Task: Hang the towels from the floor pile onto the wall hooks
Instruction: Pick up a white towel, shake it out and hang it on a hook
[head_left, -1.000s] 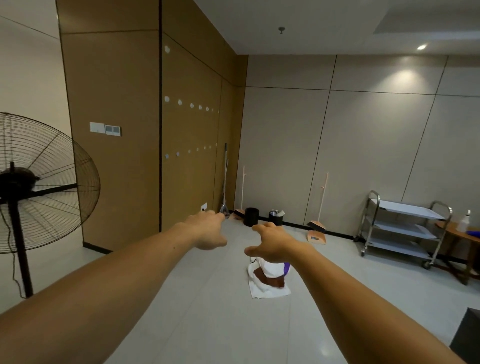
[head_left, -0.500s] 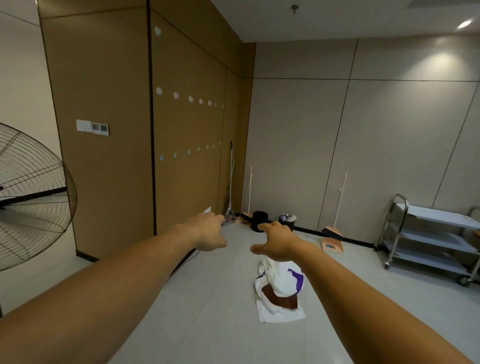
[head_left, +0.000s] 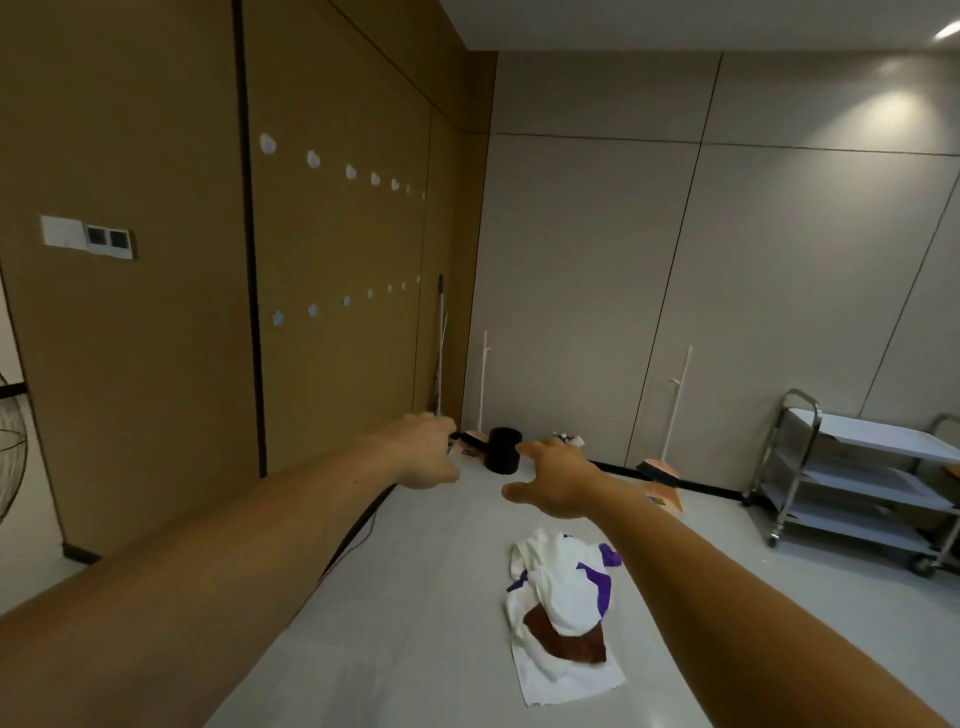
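A pile of towels, white with purple and brown patches, lies on the pale floor ahead of me. On the brown wall panel to the left run two rows of small white hooks, an upper and a lower one. Both arms are stretched forward above the floor. My left hand hangs with loosely curled fingers and holds nothing. My right hand is spread, palm down, beyond and above the pile, not touching it.
A black bin, brooms and a dustpan stand along the far wall. A steel trolley is at the right. A standing fan's edge shows at the far left, and a dark cable runs along the wall base.
The view has moved forward and to the right: the towel pile is nearer and lower in frame, the fan has slid almost out at left. Both hands stay outstretched and hold nothing.
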